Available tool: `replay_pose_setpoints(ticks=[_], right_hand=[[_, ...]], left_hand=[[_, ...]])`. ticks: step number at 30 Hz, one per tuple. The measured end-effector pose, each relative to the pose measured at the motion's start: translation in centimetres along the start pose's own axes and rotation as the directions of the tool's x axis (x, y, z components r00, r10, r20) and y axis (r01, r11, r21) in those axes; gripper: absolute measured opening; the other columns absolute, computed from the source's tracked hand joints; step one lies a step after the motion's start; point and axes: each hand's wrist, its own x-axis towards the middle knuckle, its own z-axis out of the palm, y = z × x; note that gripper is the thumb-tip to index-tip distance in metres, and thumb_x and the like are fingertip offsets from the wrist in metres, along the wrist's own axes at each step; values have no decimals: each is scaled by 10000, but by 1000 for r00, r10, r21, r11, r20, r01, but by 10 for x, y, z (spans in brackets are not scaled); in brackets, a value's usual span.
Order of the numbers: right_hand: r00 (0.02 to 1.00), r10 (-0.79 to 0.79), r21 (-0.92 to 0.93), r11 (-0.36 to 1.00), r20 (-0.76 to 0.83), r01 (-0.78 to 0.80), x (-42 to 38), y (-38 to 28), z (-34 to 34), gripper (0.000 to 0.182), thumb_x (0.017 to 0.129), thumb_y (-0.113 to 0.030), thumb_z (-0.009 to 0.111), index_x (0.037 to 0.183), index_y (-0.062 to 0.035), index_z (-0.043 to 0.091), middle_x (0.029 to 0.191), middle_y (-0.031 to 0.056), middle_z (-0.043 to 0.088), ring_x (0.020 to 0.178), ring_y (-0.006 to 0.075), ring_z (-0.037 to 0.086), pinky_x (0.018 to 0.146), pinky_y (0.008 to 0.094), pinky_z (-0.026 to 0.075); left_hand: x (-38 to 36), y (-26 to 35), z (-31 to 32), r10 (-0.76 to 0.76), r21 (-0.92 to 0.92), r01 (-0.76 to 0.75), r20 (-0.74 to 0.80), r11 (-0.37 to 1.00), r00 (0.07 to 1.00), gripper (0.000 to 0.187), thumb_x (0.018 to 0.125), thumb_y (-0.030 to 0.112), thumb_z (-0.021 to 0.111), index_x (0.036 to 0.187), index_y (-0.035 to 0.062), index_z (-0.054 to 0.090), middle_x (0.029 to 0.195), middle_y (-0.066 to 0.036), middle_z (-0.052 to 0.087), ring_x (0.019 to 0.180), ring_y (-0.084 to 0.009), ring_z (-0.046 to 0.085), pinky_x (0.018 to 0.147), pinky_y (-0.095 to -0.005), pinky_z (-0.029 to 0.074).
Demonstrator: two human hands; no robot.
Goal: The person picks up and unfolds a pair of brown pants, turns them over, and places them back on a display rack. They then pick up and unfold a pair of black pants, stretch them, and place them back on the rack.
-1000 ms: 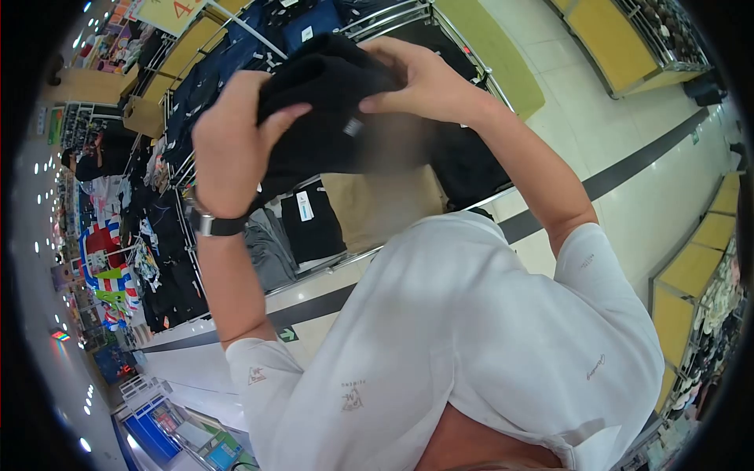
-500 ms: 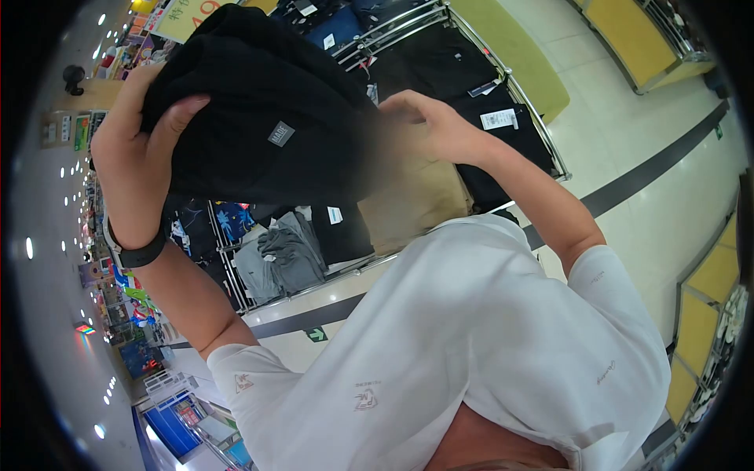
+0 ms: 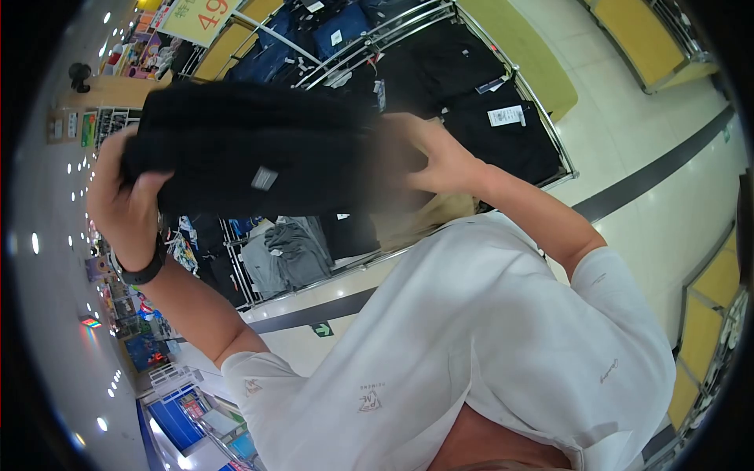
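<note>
Between my two hands, above the display rack, hangs a folded black garment (image 3: 236, 149) with a small grey label on its front. My left hand (image 3: 126, 204), with a dark band on the wrist, grips its left end, thumb in front and fingers behind. At the other end my right hand (image 3: 444, 161) is closed on the garment; a blurred patch covers those fingertips. Just below the right hand lies a khaki garment (image 3: 428, 221) on the rack.
The metal-railed rack (image 3: 510, 67) holds folded black clothes (image 3: 440, 63), grey clothes (image 3: 287, 255) and jeans (image 3: 345, 35). A yellow price sign (image 3: 200, 20) stands at upper left. A green bench-like surface (image 3: 542, 63) borders the rack; yellow cabinets (image 3: 640, 39) stand farther right.
The black garment has come down and now looks flatter and narrower, its top edge straighter. Both hands moved with it, and the price sign and jeans behind show more.
</note>
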Motion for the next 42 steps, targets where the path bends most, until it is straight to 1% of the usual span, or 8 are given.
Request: replay_pose_setpoints(ticks=[2,6,16,22,24,30,34,42], right_hand=[[988,-153,-152,977,-6,150,-5,-5,1,628,688,-140,749,1281,-38,570,1407,171,489,1259,291,515,1040,391,426],[981,-180,-104,980,-72,172,-12,-26,2,499,694,-155,731,1169,-52,617,1430,160,463,1279,313,490,1036,401,427],[998,-60,-123,991,5,61,-13,-24,31,371,812,-228,749,1136,-74,656,1415,117,455,1269,307,480,1035,393,432],[999,-41,-188,981,23,45,1,-20,35,149,834,-179,730,876,-40,698,1397,122,478,1248,303,484,1031,395,429],[947,-322,-267,911,17,315,3,-30,13,217,825,-109,702,1025,-27,715,1328,163,549,1192,309,548,966,414,461],[997,-76,255,964,7,72,-4,-73,-49,156,903,-109,653,965,24,706,1155,150,626,1035,198,604,878,312,471],[996,-77,322,945,54,55,6,-95,-69,227,882,-178,686,902,48,687,1007,120,649,847,169,574,726,290,460],[989,-125,386,919,80,85,21,-120,-80,312,842,-279,724,878,29,691,893,105,656,791,160,569,664,274,441]], left_hand=[[-11,-4,-3,14,7,-14,-14,1000,1000,360,707,-92,690,1063,-75,636,981,-97,686,888,-143,618,824,-261,486],[-27,-14,-11,162,256,-140,-66,957,985,294,759,-91,636,1052,-99,629,983,-139,689,913,-219,657,861,-304,492],[-36,-2,-5,254,8,-254,-45,967,966,240,820,66,610,999,-94,604,840,-229,654,739,-266,623,710,-328,510],[-41,-4,8,279,-118,-295,-139,948,950,199,816,58,610,944,-93,595,822,-230,651,712,-272,619,681,-334,506],[-46,-6,5,262,-69,-273,-135,960,955,199,817,57,611,946,-94,595,825,-228,655,713,-269,619,682,-336,506],[-59,-26,8,237,-83,-253,-162,964,958,186,794,-11,642,960,-85,607,856,-210,672,741,-262,632,706,-334,509],[-62,-35,4,132,-34,-133,-33,990,991,243,797,22,666,1011,-85,623,977,-184,688,902,-258,660,868,-364,503],[-51,-30,23,-11,-66,9,-28,998,1000,304,676,-20,786,947,-54,651,876,-103,684,773,-162,625,725,-263,482]])
